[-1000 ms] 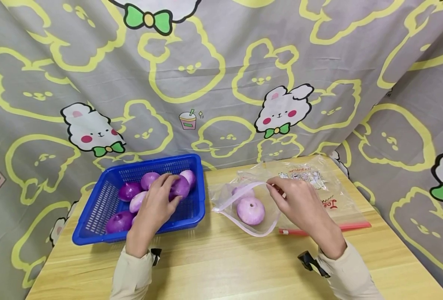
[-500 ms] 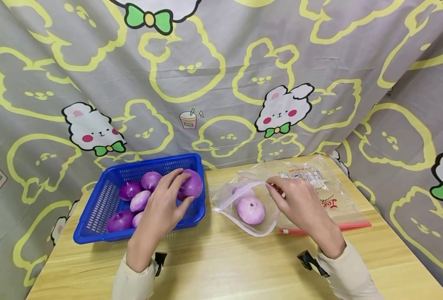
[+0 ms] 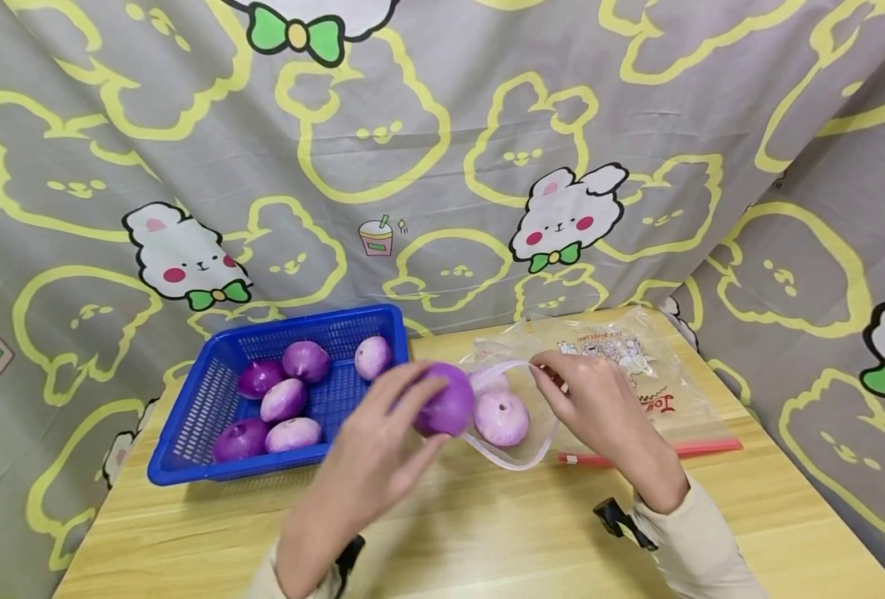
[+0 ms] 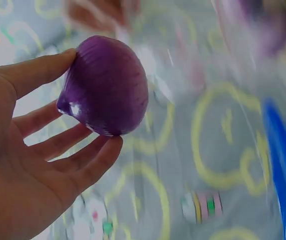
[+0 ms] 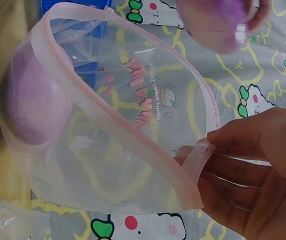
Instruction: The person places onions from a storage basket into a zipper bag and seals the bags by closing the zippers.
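A purple onion is pinched between the thumb and fingers of my left hand, held in the air beside the mouth of a clear zip bag. My right hand pinches the corner of the bag's pale pink zip edge, keeping the mouth spread wide. Inside the bag lie two paler onions, the nearer onion in full view and the other partly hidden behind it. In the blue basket to the left sit several more onions, among them a pale onion near the right wall.
A second clear bag with a red zip slider and printed drawings lies flat on the wooden table at the right. Behind the table hangs a grey curtain with yellow outlines.
My left hand has lifted the purple onion out of the basket and carried it right, up to the bag's mouth. The right hand has stayed at the bag's edge.
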Demonstrator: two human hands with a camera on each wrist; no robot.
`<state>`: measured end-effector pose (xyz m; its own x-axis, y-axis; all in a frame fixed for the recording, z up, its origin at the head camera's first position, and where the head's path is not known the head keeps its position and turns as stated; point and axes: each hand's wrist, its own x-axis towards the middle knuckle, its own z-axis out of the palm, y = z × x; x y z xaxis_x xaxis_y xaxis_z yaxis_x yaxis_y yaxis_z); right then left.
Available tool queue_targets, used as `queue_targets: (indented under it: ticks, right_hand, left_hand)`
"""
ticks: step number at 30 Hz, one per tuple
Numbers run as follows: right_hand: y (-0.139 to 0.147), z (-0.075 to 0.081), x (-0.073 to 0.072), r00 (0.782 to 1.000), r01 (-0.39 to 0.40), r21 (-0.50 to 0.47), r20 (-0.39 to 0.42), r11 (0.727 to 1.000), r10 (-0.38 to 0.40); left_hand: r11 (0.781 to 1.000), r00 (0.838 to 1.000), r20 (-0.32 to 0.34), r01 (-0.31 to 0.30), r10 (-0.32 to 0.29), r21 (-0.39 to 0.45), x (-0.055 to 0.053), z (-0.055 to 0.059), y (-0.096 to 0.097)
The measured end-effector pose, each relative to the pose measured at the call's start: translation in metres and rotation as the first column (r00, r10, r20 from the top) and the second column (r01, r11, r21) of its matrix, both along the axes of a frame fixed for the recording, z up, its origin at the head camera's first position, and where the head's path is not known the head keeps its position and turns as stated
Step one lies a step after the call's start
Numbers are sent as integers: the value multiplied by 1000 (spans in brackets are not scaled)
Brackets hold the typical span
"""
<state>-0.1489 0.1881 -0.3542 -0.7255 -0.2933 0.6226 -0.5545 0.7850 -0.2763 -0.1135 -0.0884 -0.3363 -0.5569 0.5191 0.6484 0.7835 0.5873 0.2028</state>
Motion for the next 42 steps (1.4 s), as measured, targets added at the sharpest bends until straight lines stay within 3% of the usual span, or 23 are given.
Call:
queue_targets:
  ticks: [3,5,14,17,21,25,32,35,38,42]
  right_hand:
    - [0,-1,0,1000,-10,4,-11,1000,10]
    - [-1,-1,0,1000,-12,6,-19,1000,12]
    - [-6,-1,0,998,-43,16,-49,999,43]
    - [-7,-1,0,998,-46,6,-51,999,46]
    - [-8,0,-1,997,-52,4,-49,999,53]
    - [-8,0,-2,997,-53,3,-49,999,53]
    - [-7,1,-2,998,-47,-3,-52,999,47]
    - [-6,2,-1,998,-32,-5,-52,999,31]
    - [-5,2,-1,999,-16,-7,-49,1000,15]
    - [-3,1,0,999,1,-18,-38,1000,-2]
  left_hand:
    - [995,997,-14,78,-79,-55,9,-7,21]
    - [992,995,-28,91,-94,-93,11,-14,32]
    - [975,994,-96,35,-57,-220,5,-48,56]
    - [964,996,-82,9,-32,-267,5,-55,58]
    - [943,1000,-28,-18,9,-332,9,-57,59]
    - [939,999,-41,-30,17,-342,16,-52,59]
    - [941,997,-4,72,-77,-331,27,-42,55]
    - [957,999,-11,26,-30,-288,21,-38,45]
    - [967,996,-38,-88,81,-238,9,-35,34]
    - [932,979,-30,-202,203,-299,-5,-41,26]
